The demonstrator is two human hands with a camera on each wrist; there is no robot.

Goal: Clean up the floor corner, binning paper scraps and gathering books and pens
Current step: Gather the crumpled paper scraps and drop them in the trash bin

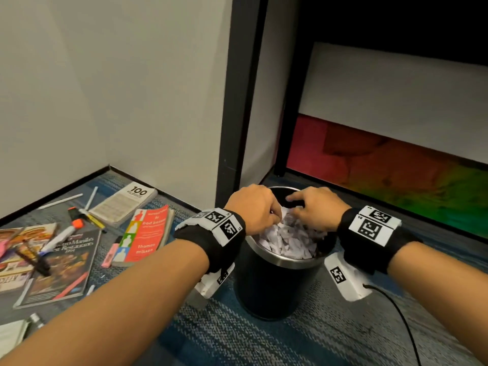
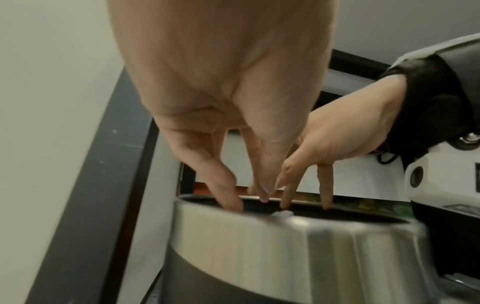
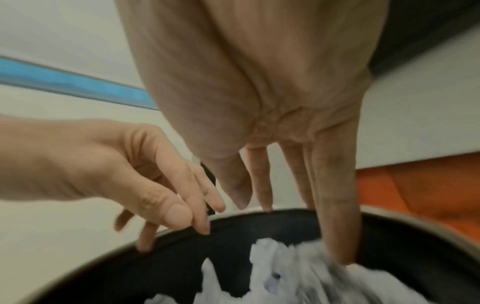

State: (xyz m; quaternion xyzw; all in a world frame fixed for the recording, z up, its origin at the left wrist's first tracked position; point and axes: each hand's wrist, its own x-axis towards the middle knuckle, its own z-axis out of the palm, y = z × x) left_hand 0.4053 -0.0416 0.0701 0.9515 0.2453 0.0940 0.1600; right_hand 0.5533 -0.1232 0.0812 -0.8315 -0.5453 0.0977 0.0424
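I hold both hands over the bin (image 1: 277, 270) at frame centre, left hand (image 1: 253, 207) and right hand (image 1: 315, 208) fingers spread, pointing down, gripping nothing. Shake scraps (image 1: 286, 240) off inside the rim; books (image 1: 142, 233) and pens (image 1: 62, 235) wait lower left.

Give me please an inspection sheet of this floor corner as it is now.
Surface: blue-grey carpet.
Job's things: paper scraps fill the bin; books and pens lie scattered on its left.
Clutter: nothing seen.
Grippers: left hand and right hand over the bin, fingers spread downward, holding nothing.
Cables: black cable from the right wrist unit.
Surroundings: white wall, dark post, coloured panel.
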